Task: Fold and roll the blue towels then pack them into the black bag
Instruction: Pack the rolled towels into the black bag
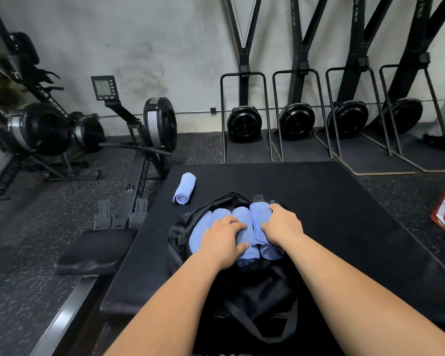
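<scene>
Bare black mat (319, 201) right of the bag (176, 240); 1 rolled towel (184, 188) lies beyond-left.

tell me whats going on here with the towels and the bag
A person is packing rolled blue towels into the open black bag on a black mat. Their left grip presses flat on the towels inside, while the right grip holds the rightmost towel at the bag's edge. A last rolled towel lies on the mat, outside the bag.

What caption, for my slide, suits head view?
Left hand, right hand on rolled blue towels in black bag; spare roll outside.
</scene>
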The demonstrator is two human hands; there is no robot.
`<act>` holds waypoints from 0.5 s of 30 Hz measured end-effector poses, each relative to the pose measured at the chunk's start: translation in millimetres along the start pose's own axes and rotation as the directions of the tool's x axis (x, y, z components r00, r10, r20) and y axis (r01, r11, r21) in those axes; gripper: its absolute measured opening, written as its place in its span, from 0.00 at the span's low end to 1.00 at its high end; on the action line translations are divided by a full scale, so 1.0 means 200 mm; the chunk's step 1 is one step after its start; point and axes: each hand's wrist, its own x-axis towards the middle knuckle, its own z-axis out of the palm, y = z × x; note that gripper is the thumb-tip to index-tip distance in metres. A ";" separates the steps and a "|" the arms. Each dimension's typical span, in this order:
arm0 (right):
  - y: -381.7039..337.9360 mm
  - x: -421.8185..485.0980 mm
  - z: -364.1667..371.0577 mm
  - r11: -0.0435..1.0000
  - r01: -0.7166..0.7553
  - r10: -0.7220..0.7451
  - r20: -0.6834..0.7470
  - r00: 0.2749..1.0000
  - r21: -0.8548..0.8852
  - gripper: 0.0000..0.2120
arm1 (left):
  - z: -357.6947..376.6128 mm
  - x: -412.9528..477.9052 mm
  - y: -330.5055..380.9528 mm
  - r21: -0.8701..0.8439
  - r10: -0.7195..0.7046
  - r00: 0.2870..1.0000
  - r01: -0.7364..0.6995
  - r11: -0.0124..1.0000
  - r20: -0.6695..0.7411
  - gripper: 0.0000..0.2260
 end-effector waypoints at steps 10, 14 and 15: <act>0.06 -0.05 0.05 0.963 0.176 -0.142 0.172 0.975 -0.202 0.29 | 0.02 -0.01 -0.01 -0.050 0.002 1.000 -0.002 0.999 -0.007 0.26; 0.08 -0.09 0.09 0.957 0.175 -0.144 0.146 0.979 -0.231 0.30 | 0.03 -0.02 0.00 -0.049 0.005 1.000 -0.005 0.999 0.001 0.26; 0.07 -0.09 0.09 0.958 0.170 -0.138 0.150 0.979 -0.230 0.30 | 0.02 -0.03 -0.01 -0.047 0.008 1.000 -0.008 0.999 0.002 0.26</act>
